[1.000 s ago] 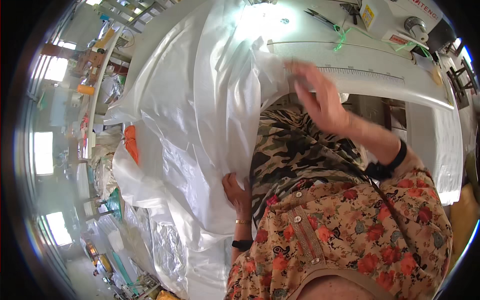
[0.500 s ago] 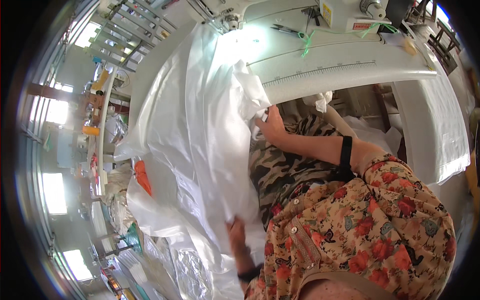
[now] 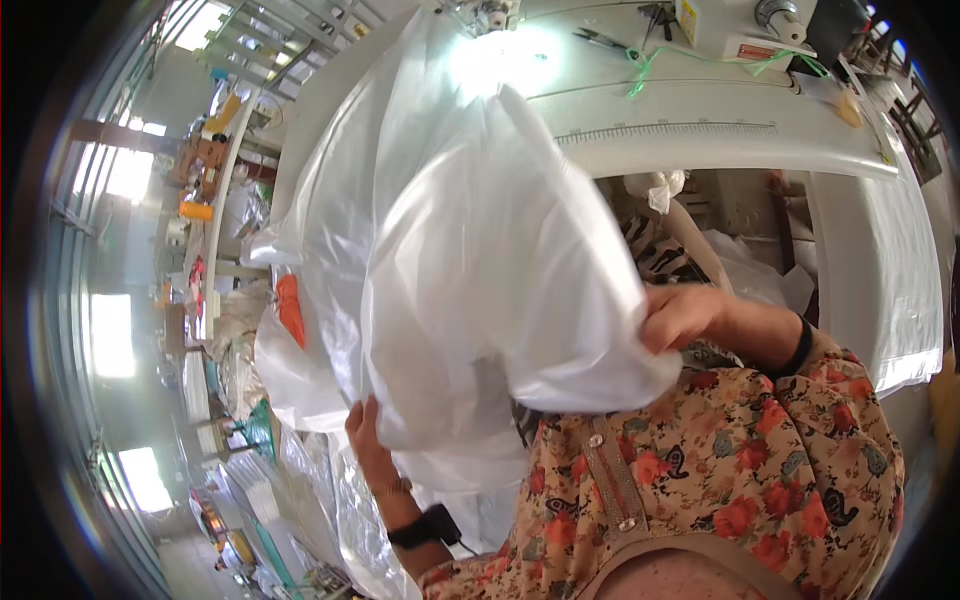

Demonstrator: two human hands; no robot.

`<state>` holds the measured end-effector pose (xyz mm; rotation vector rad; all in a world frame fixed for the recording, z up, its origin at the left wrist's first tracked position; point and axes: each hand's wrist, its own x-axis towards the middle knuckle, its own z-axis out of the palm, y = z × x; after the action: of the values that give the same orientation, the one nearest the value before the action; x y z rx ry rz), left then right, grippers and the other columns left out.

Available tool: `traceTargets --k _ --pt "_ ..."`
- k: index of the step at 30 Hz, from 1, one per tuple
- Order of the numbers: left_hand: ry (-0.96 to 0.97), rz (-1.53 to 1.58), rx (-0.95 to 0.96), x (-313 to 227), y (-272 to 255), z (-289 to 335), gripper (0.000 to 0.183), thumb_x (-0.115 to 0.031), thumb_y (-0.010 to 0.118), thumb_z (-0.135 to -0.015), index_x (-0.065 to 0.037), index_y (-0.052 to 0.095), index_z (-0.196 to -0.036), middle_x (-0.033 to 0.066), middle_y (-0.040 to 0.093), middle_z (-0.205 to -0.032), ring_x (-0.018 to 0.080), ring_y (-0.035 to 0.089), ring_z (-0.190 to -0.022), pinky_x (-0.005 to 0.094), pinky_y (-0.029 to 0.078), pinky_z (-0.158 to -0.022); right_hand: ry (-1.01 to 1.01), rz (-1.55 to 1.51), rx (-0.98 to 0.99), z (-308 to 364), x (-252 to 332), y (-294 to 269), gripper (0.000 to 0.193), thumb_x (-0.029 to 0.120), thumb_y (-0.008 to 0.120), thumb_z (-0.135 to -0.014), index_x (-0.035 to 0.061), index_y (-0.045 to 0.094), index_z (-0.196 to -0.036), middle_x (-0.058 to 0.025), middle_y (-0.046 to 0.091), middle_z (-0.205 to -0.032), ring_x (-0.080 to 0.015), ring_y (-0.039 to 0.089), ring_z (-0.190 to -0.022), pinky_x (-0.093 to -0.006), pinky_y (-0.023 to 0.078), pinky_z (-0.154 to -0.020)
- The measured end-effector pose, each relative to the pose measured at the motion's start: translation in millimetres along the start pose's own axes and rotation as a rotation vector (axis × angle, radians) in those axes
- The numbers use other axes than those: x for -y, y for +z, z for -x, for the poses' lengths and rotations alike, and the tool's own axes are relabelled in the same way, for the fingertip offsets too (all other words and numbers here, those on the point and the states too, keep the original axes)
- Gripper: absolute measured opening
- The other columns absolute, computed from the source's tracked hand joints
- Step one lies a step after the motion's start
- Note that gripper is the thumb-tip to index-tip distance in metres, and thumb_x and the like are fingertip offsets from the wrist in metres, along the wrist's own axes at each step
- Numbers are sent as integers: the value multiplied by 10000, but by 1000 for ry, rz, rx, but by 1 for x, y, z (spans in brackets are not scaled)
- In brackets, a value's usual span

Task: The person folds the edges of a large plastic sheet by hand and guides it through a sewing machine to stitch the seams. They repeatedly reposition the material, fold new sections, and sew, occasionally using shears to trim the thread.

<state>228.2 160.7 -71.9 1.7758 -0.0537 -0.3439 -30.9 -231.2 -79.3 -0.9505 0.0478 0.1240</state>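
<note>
A large, glossy white plastic sheet (image 3: 470, 250) hangs from the lit needle area of a sewing machine (image 3: 492, 14) and billows toward me. My right hand (image 3: 685, 318) is closed on its right edge, lifted out to the side and slightly blurred. At the sheet's lower left, my left hand (image 3: 367, 440) has its fingers stretched upward against the material, slightly apart. A dark band with a small box sits on my left forearm. Folds hide part of my lap and the sheet's underside.
On the machine table (image 3: 690, 110), marked with a ruler scale, lie snips (image 3: 605, 42) and green thread (image 3: 640, 75). Folded white sheeting (image 3: 875, 270) hangs at the right. An orange piece (image 3: 290, 310) lies at the left, near shelves of clutter. A metal railing stands top left.
My right hand has pulled the sheet's edge toward me and to the right, opening it out. My left hand has moved left and slightly up. The view has shifted a little.
</note>
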Motion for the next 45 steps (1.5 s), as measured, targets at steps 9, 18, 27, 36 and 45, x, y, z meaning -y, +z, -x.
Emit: traceTargets --k 9,18,27,36,45 --pt "374 -725 -46 33 15 -40 273 -159 648 -880 -16 515 -689 -8 426 -597 102 350 -555 283 294 -518 198 1250 -800 30 6 -92 274 166 601 -846 -15 610 -1051 -162 618 -1096 -268 602 -948 -382 489 -806" --pt "978 -632 -92 -63 131 76 244 -116 708 -828 16 616 -1012 107 608 -941 207 573 -791 316 475 -699 -113 604 -247 -65 13 13 309 190 567 -945 -40 616 -1145 -102 701 -929 -159 650 -790 -292 521 -686" --pt "593 -944 -196 25 142 82 465 -257 783 -749 -31 474 -1013 148 515 -912 323 536 -796 409 433 -660 156 230 -90 -168 -35 28 277 248 591 -897 -2 656 -999 -49 652 -870 -129 606 -712 -259 521 -646" --pt "211 -820 -408 165 90 100 618 -200 799 -736 20 447 -1194 194 508 -1119 363 523 -1034 455 441 -856 72 105 80 -187 -52 38 220 226 620 -857 51 666 -980 -57 668 -824 -133 627 -624 -267 543 -604" --pt "56 -179 -158 216 90 79 241 -173 670 -894 -10 611 -1061 74 641 -964 136 595 -912 283 466 -790 -148 124 106 -187 -40 55 176 181 633 -851 46 649 -962 -51 647 -770 -140 622 -592 -277 533 -531"
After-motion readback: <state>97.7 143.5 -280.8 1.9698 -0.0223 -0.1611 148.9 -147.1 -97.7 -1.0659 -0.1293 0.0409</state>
